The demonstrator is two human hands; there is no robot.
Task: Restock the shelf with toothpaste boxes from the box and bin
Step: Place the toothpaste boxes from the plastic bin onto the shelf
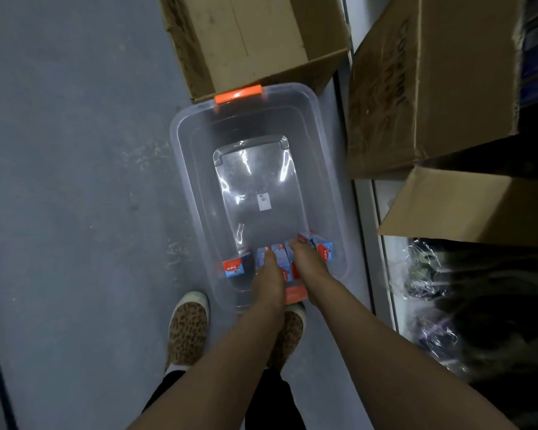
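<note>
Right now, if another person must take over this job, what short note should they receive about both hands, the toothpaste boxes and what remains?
Left hand: down in the clear bin, fingers on the middle toothpaste boxes; grip not clear.
Right hand: also in the bin, on boxes at the near right; grip not clear.
Things: a few boxes remain at the near end, one apart on the left. The rest of the bin floor is bare. Cardboard box stands open beyond the bin.
Left: lift these boxes out and shelve them.

Grey concrete floor (75, 181) bearing a clear plastic bin (184, 169); an open cardboard box (246, 41) touches the bin's far end, two leopard-print shoes (187, 327) stand at its near end.
</note>
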